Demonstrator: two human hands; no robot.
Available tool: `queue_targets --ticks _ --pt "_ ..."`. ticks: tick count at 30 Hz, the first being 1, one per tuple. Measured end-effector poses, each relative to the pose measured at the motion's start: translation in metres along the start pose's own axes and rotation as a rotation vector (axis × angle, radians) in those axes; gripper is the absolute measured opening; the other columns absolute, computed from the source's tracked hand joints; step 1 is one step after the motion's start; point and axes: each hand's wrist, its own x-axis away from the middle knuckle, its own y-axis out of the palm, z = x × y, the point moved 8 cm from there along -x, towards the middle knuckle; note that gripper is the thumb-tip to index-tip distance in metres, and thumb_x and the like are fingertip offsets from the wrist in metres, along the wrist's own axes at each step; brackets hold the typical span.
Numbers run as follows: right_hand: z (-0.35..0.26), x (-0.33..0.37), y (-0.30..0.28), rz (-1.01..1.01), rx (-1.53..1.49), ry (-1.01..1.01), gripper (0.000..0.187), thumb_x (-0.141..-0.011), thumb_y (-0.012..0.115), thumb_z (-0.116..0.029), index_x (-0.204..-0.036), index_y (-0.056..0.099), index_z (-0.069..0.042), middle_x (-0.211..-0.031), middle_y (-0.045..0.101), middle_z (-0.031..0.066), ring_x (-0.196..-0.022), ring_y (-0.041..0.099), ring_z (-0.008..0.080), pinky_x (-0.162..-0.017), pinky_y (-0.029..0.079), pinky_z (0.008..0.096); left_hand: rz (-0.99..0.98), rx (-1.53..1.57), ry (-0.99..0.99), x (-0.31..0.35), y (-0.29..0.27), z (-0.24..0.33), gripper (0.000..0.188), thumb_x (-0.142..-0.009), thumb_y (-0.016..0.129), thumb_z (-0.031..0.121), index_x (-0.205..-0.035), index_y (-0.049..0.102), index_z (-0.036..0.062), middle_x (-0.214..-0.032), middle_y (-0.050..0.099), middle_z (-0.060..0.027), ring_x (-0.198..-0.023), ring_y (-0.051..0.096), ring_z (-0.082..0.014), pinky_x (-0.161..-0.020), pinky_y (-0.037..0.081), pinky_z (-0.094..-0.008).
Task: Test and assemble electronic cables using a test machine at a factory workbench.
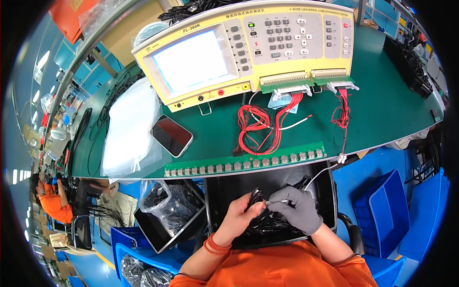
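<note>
My bare left hand (241, 216), with a red cord round the wrist, is closed on a small bunch of black cables (257, 195). Facing it, my right hand (302, 211) in a grey glove pinches a small pale end piece. A white cable (319, 176) runs down from the table edge to this glove. The fingertips of both hands nearly meet, and the contact point is too small to make out. Under them a black bin (224, 189) holds a heap of black cables (270, 225).
A yellow-and-grey cable tester (306, 62) stands on the green table (382, 105). Red wires (258, 129) hang from its connectors. Along the edge lies a green connector board (246, 165), with a phone (172, 136) behind. Blue bins (382, 215) stand right; another person (55, 203) sits far left.
</note>
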Motion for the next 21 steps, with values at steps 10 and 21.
queue_targets --ticks 10,21 --pt "-0.012 -0.006 -0.001 -0.133 0.027 -0.088 0.015 -0.076 0.077 -0.01 -0.085 0.066 -0.006 -0.081 0.069 0.0069 -0.066 0.067 0.0195 -0.061 0.051 0.0286 -0.161 -0.322 -0.051 -0.003 0.012 0.022 0.017 -0.091 0.062 0.015 -0.091 0.06 -0.0023 -0.073 0.059 -0.0084 -0.066 0.054 -0.0117 -0.059 0.043 -0.0269" --pt "-0.043 -0.006 0.002 0.147 0.623 -0.448 0.028 -0.064 0.076 -0.015 -0.08 0.053 -0.014 -0.074 0.055 0.0015 -0.062 0.057 0.0223 -0.054 0.048 0.0311 -0.033 0.3 -0.202 0.0 0.011 -0.02 0.038 -0.094 0.062 0.024 -0.119 0.058 -0.004 -0.094 0.06 0.0013 -0.085 0.052 -0.0072 -0.077 0.042 -0.0223"
